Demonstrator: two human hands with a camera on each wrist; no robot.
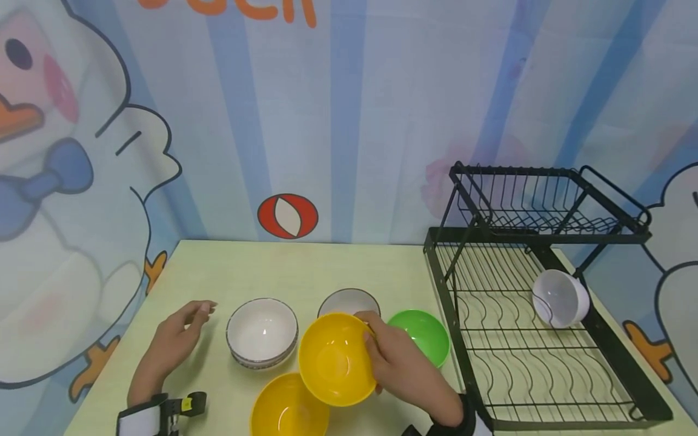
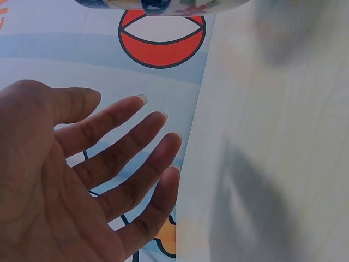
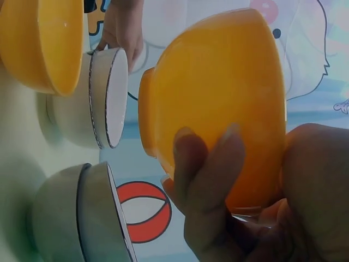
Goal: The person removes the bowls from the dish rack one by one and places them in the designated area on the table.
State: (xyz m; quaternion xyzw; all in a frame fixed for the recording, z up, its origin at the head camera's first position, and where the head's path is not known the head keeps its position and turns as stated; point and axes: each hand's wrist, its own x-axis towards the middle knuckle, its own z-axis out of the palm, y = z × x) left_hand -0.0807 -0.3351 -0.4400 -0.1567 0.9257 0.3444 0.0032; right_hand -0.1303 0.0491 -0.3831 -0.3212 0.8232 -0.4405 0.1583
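Note:
My right hand (image 1: 400, 363) grips a yellow bowl (image 1: 334, 357) by its right side, thumb at the rim and fingers under the outer wall. In the right wrist view this bowl (image 3: 218, 103) is raised above the table. A second yellow bowl (image 1: 289, 409) stands below it at the near edge of the head view. My left hand (image 1: 177, 339) hovers over the table's left side, holding nothing, its fingers loosely bent and spread in the left wrist view. Nearest to it is a stack of white bowls (image 1: 263, 330) with dark rims.
Behind the held bowl stand more white bowls (image 1: 349, 301), partly hidden. A green bowl (image 1: 422, 333) sits right of them, partly behind my right hand. A black two-tier dish rack (image 1: 523, 348) fills the right side, with a white bowl (image 1: 558, 298) tilted in its lower tier.

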